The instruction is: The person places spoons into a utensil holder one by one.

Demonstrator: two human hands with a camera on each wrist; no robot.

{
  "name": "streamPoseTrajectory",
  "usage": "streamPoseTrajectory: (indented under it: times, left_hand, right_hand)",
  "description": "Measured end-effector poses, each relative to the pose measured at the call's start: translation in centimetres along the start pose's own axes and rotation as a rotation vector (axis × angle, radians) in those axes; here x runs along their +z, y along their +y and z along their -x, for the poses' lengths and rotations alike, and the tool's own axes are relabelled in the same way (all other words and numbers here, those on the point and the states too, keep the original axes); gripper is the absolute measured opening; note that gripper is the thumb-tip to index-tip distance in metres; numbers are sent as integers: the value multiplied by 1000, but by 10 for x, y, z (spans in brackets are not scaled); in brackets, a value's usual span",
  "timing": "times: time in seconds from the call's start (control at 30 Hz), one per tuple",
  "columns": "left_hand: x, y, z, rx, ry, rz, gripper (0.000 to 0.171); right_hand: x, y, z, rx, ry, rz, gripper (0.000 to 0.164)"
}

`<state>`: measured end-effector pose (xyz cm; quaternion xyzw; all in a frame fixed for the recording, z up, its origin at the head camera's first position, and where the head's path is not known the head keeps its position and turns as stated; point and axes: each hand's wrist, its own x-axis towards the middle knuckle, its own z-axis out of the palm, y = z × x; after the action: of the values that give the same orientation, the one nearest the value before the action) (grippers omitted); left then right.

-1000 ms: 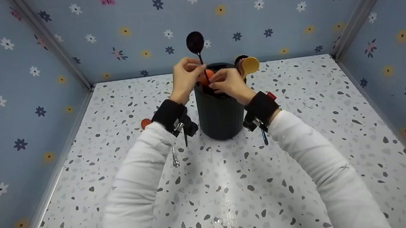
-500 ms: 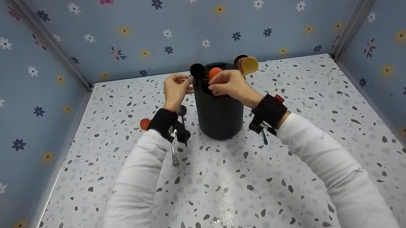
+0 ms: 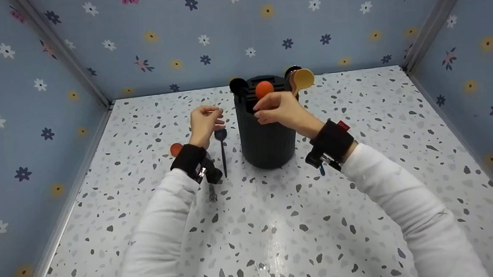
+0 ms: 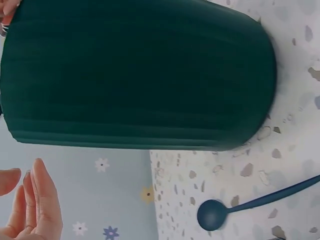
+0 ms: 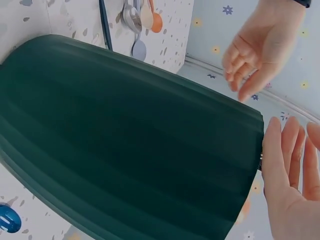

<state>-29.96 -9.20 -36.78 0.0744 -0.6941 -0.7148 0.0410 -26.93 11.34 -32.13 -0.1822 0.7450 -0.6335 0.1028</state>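
A dark green ribbed utensil holder (image 3: 268, 143) stands upright near the back wall. A black spoon (image 3: 238, 87) leans at its left rim, an orange spoon (image 3: 264, 89) rises in the middle, and a yellow spoon (image 3: 303, 79) sticks out on the right. My right hand (image 3: 282, 111) hovers at the front rim, just below the orange spoon's head, its fingers relaxed and holding nothing. Left of the holder, my left hand (image 3: 205, 123) is in the air with loose fingers and nothing in them. The left wrist view shows that hand (image 4: 40, 207) apart from the holder's side.
On the speckled table (image 3: 276, 221), a dark spoon (image 3: 220, 134) lies left of the holder. Near the left wrist are an orange-headed utensil (image 3: 176, 149) and a small whisk (image 3: 212, 193). A blue utensil (image 5: 9, 218) lies on the right. Flowered panels (image 3: 241, 33) enclose the table.
The black spoon has been lowered into the holder's left side and let go. My left hand has moved away to the left and down; my right hand has drawn back slightly.
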Motion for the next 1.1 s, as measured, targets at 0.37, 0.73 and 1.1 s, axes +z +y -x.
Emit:
streamPoseTrajectory:
  times: [0.37, 0.73, 1.1]
  left_hand:
    - [-16, -32, 3, -104, -9, 7, 17]
    - [-29, -63, 10, -159, -1, 15, 21]
    - [-50, -110, -9, -172, 30, -29, 21]
  right_hand:
    - [10, 15, 17, -1, -86, 14, 21]
    - [16, 39, 30, 60, -136, -27, 26]
    - [10, 57, 38, 120, -143, -17, 25]
